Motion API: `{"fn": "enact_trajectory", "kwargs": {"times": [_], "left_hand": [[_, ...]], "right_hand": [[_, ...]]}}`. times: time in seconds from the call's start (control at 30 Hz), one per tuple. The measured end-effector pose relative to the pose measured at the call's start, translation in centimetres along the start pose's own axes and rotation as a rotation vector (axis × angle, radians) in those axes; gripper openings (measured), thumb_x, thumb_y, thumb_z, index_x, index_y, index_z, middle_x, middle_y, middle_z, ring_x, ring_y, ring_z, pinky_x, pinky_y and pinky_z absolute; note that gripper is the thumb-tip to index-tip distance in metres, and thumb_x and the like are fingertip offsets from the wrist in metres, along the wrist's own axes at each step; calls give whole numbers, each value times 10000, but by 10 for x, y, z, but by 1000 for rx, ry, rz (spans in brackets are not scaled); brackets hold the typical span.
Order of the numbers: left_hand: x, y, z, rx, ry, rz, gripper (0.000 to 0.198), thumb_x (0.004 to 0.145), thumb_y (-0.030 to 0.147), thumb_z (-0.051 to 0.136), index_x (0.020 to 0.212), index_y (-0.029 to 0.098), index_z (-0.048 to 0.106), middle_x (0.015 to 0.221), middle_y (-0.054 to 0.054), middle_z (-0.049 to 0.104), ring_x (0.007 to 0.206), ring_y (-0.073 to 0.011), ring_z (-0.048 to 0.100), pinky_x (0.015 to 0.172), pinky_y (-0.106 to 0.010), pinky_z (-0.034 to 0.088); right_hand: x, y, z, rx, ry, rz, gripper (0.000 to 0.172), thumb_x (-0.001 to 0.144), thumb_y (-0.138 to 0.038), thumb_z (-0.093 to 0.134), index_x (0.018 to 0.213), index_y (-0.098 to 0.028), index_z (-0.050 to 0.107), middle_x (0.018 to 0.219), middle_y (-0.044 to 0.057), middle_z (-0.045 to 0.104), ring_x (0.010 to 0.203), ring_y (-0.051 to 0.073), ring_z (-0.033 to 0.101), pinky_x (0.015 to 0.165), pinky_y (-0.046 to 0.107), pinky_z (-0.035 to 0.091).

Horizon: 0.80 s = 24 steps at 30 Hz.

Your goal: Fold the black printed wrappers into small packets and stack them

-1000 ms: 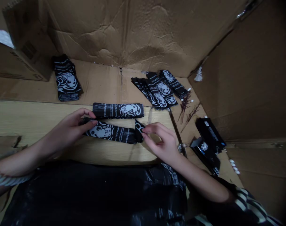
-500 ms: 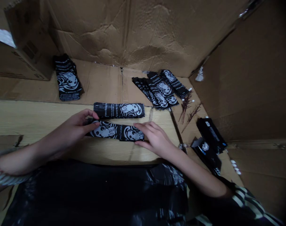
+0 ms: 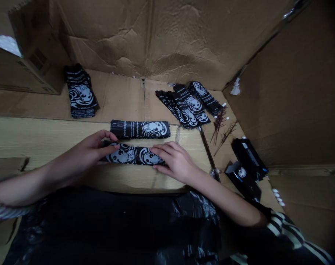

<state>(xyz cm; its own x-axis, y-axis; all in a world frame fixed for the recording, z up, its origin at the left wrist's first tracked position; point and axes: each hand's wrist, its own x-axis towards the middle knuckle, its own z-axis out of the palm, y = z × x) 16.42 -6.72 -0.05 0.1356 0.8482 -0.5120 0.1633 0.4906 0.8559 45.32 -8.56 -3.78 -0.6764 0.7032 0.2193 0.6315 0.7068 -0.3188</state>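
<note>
Low over the wooden tabletop, my left hand (image 3: 97,149) pinches the left end of a black printed packet stack (image 3: 122,154), thumb on top. My right hand (image 3: 176,160) grips the right end of another black packet stack (image 3: 147,156), which overlaps the first at its inner end. White dog-like drawings show on both. Just behind them lies a neat pile of the same long, flat packets (image 3: 140,129), apart from my fingers. How many packets are in each hand cannot be told.
A fanned group of packets (image 3: 188,106) lies at the back right, another pile (image 3: 81,94) at the back left. Brown twig-like bits (image 3: 219,127) and black boxes (image 3: 243,180) are at right. Cardboard walls (image 3: 178,44) and a carton (image 3: 40,70) enclose the table.
My right hand has slid left with its packets, so they overlap the left-hand packets more. My left hand has barely moved.
</note>
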Motion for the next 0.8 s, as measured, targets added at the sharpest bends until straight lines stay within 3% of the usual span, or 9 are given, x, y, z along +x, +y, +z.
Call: {"fn": "enact_trajectory", "kwargs": {"times": [0.2,0.3,0.47,0.8], "left_hand": [[-1,3,-4,31,-18,-62,524,742,388,853,1182,258,600,1160,-39,699,1108,-252,690,873,-349,618],[1,0,-5,59,-28,-57,588,713,407,862,1219,271,596,1179,-51,707,1121,-273,693,892,-373,614],[2,-1,-5,204,7,18,614,653,489,846,1195,286,642,1046,-47,741,1042,-302,694,807,-361,578],[1,0,-1,236,13,77,548,637,487,819,1126,286,672,1164,-80,742,1118,-349,665,890,-401,550]], "right_hand": [[4,-1,0,56,13,25,527,1013,-447,674,1413,-104,662,1358,174,739,1207,320,660,1028,510,574],[7,-1,2,31,17,4,504,1011,-408,679,1410,-101,669,1352,171,743,1202,332,663,1014,520,578],[7,-1,4,14,12,9,440,1019,-360,667,1397,-138,688,1353,156,747,1203,314,665,1010,502,581],[7,-1,5,24,13,-17,430,1026,-370,656,1387,-141,705,1357,149,748,1194,305,677,1023,489,588]]}}
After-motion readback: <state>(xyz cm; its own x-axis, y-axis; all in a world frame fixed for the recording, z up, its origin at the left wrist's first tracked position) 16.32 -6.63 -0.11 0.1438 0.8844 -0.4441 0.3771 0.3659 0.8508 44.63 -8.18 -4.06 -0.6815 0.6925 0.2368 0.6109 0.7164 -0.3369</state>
